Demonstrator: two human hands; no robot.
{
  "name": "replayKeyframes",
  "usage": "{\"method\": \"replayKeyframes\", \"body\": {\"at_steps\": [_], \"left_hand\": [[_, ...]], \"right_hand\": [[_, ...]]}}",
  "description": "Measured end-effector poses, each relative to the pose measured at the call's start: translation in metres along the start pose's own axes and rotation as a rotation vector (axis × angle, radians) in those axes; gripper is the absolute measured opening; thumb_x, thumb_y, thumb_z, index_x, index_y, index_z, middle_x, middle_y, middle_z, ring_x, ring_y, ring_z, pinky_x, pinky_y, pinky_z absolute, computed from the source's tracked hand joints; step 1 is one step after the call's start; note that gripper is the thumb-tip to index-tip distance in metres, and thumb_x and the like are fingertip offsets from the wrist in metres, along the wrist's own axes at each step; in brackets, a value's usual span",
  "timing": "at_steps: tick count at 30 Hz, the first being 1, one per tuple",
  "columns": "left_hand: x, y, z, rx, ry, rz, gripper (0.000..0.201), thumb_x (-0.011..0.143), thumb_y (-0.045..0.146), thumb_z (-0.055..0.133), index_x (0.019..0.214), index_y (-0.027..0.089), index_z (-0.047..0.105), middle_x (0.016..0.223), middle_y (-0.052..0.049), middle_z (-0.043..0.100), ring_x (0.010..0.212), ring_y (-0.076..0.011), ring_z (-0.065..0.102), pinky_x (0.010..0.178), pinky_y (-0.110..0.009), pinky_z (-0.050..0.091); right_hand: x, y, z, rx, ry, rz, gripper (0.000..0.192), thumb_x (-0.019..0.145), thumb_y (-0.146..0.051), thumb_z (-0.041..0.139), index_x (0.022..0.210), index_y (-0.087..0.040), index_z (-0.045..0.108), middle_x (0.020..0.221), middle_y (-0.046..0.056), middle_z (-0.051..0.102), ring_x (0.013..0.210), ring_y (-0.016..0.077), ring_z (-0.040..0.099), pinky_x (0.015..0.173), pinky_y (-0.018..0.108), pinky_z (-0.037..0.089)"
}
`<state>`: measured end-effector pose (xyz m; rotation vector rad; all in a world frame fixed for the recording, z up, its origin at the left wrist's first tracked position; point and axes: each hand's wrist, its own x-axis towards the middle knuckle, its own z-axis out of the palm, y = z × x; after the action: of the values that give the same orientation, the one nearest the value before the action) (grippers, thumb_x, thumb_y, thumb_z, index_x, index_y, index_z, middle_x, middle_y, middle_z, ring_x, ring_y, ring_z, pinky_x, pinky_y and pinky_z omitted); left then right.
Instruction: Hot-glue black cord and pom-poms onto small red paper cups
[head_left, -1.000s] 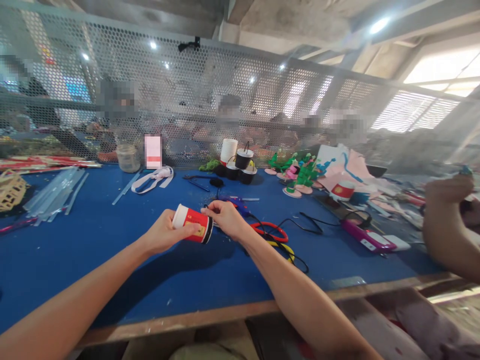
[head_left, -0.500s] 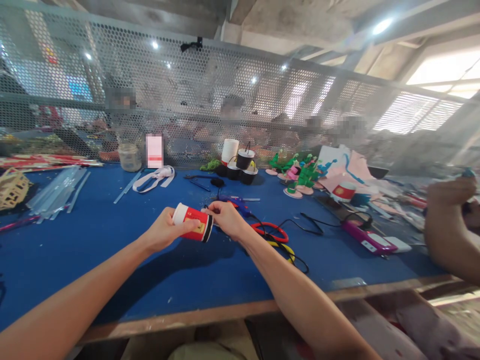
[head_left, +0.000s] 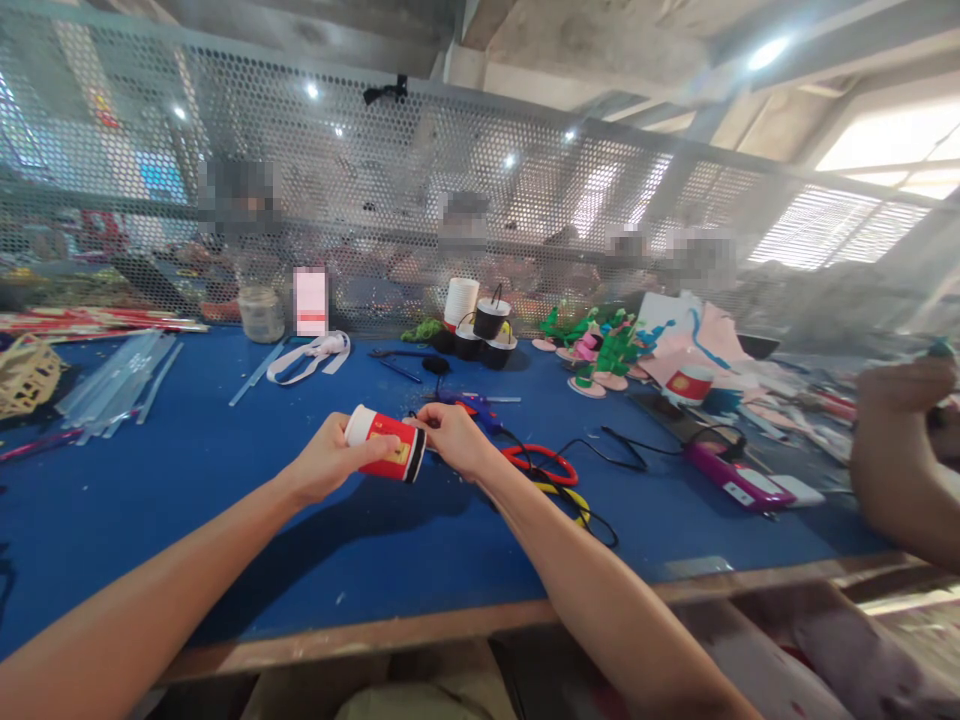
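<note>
My left hand point(head_left: 330, 460) is closed around a red and white paper cup point(head_left: 382, 445), thumb along its side. The cup is tilted on its side above the table, its white end toward the left. A black cord point(head_left: 415, 455) wraps the right end of the cup in a narrow band. At that end, the fingers of my right hand point(head_left: 448, 432) are pinched on the cord; their tips are partly hidden. Just beyond my right hand lies a blue glue gun point(head_left: 480, 408).
Red-handled pliers point(head_left: 540, 462), black cables and a purple power strip point(head_left: 739, 478) lie to the right. Small black buckets point(head_left: 491, 318) and green figures point(head_left: 611, 355) stand behind. Clear glue sticks point(head_left: 116, 385) and white ribbon point(head_left: 315, 355) are at left. Another person's arm point(head_left: 896, 450) rests at far right.
Almost nothing differs. Both hands keep the same hold on the cup, which has barely shifted.
</note>
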<state>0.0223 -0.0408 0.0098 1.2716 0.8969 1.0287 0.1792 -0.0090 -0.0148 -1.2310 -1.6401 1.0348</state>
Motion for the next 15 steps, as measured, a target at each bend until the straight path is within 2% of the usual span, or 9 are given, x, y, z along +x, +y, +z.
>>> {"method": "replayKeyframes", "body": {"at_steps": [15], "left_hand": [[-0.0005,0.0007,-0.0001,0.024,-0.002,0.012,0.013,0.051,0.023,0.074,0.052,0.013,0.067,0.049,-0.001,0.063,0.044,-0.0089,0.052,0.047,-0.019,0.043]], "right_hand": [[-0.0011,-0.0013,0.0009,-0.007,0.000,-0.002,0.036,0.062,-0.050,0.057,0.052,-0.018,0.045,0.043,-0.007,0.035,0.042,0.0061,0.024,0.041,0.022,0.021]]}}
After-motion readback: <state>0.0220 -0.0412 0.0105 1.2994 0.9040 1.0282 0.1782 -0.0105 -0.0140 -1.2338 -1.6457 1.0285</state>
